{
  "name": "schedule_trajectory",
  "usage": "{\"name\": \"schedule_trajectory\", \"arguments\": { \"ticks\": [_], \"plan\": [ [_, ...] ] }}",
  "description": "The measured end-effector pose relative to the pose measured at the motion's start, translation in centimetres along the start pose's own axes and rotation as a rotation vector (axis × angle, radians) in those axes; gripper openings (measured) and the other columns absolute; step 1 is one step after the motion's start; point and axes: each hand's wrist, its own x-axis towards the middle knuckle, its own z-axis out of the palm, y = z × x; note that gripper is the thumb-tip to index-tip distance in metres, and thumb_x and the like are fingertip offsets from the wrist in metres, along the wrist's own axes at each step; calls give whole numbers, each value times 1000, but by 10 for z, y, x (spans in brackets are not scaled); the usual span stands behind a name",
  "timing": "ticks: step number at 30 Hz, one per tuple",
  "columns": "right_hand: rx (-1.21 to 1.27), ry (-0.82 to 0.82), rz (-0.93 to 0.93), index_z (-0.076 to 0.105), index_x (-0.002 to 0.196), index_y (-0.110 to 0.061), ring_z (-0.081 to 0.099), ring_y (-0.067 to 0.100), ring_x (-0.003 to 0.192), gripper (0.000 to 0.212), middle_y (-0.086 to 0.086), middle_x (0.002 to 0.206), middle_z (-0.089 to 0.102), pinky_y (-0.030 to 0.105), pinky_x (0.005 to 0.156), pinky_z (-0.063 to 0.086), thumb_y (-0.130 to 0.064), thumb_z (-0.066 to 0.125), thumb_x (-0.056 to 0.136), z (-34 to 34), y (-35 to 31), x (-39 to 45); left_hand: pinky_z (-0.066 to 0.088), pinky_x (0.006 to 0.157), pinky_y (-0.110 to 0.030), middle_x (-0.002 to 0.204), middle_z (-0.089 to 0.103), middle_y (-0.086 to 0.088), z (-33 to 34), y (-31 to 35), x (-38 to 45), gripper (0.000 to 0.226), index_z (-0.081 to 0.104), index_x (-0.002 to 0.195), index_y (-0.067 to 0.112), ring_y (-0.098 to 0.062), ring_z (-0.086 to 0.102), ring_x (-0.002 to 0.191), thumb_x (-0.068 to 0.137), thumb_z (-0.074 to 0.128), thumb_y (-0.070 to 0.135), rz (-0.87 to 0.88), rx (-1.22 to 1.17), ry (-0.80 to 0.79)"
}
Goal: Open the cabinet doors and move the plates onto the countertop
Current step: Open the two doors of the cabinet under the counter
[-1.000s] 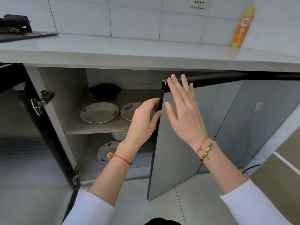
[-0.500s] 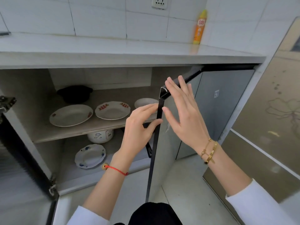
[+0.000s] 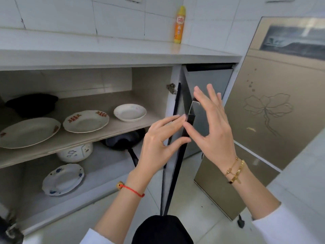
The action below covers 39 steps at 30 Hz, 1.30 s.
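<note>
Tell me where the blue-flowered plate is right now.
In the head view, the blue-flowered plate lies on the cabinet's bottom shelf at lower left, just in front of the white blue-patterned bowl and left of the black pan.

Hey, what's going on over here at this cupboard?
A person is opening the cupboard under the countertop. Their left hand pinches the edge of the cabinet door, which stands wide open, while the right hand hovers flat beside its outer face. Inside, three plates sit on the upper shelf and a blue-flowered plate lies below. None is on the countertop yet.
</note>
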Motion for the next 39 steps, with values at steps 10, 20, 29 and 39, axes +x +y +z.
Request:
{"name": "schedule_trajectory", "arguments": {
  "ticks": [10, 20, 29, 39],
  "plan": [
    [-286, -18, 70, 27, 149, -3, 15, 24, 149, 60, 5, 159, 24, 43, 122, 13, -24, 54, 99, -58, 44, -34, 34, 114, -31, 144, 50, 2, 80, 29, 11, 57, 53, 137, 13, -9, 39, 138, 90, 59, 44, 33, 38, -207],
    [-538, -79, 155, 19, 152, -8, 9, 16, 150, 60, 4, 160, 20, 36, 123, 9, -26, 47, 102, -100, 104, -50, 18, 121, -44, 163, 0, 3, 142, 31, 26, 74, 5, 155, 22, -13, 1, 151, 97, 46, 45, 37, 174, -476],
    [-785, -136, 250, 14, 153, -9, 7, 19, 150, 62, 7, 161, 15, 40, 123, 12, -29, 42, 102, -115, 155, -55, 5, 121, -47, 159, -23, 9, 200, 25, 40, 78, -14, 152, 27, -14, -15, 148, 99, 39, 47, -110, 215, -609],
    [-773, -176, 307, 12, 153, -8, 8, 18, 150, 67, 8, 161, 16, 37, 123, 11, -28, 48, 100, -122, 179, -53, 9, 121, -51, 159, -25, 9, 214, 28, 52, 77, -12, 153, 26, -17, -14, 149, 99, 41, 44, -121, 232, -706]
  ]
}}
